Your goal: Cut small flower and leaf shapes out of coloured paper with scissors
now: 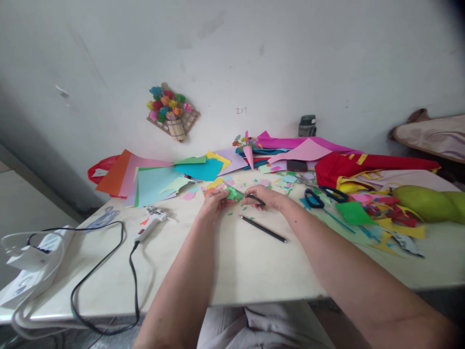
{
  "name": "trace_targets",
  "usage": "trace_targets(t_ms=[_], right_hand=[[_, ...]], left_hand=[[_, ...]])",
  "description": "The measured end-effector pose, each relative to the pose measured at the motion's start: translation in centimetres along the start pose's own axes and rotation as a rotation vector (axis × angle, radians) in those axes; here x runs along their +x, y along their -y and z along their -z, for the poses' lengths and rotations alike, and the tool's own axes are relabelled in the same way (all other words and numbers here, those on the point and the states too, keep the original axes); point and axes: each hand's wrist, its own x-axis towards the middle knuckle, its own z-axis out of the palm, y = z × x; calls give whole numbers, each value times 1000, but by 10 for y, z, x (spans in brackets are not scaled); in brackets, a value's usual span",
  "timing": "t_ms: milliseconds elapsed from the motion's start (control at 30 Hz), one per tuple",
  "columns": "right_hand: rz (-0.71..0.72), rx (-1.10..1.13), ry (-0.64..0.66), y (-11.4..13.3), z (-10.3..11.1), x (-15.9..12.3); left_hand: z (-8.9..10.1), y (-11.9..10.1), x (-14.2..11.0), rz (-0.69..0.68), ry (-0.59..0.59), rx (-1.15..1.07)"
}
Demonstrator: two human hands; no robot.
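Observation:
Pinched in my left hand is a small piece of green paper. My right hand grips a pair of small scissors by the dark handles, with the blades pointing left toward the green paper. Whether the blades touch the paper is too small to tell. Paper scraps of many colours lie around and behind both hands. A black pen rests on the table just in front of my hands.
A white glue gun and its black cord lie left, near a power strip. Coloured sheets are stacked behind. Larger dark-handled scissors, red fabric and a green bundle lie right. A paper-flower cone stands near the wall.

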Motion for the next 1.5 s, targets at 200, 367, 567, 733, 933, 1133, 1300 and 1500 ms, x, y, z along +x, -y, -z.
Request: trace_targets(t_ms=[200,367,567,733,933,1133,1300,1500], right_hand=[[-4,-46,-11,-7,2,4],[25,-61,-1,-13,4,7],[34,-92,19,-13,4,6],[12,-115,35,0,0,-2],[13,-112,38,-2,1,-1],[23,-82,49,-7,2,3],[43,-54,46,-12,4,6],[63,-54,47,-16,5,8]], left_hand=[[0,0,0,-34,3,0],[0,-1,0,-33,5,1],[-2,-2,0,-46,-4,-30],[-2,-1,0,-106,17,-83],[-3,-2,-1,-132,53,-76],[-4,-2,-2,-139,66,-69],[-3,-1,-1,-144,81,-64],[-3,-1,-1,-139,75,-72]])
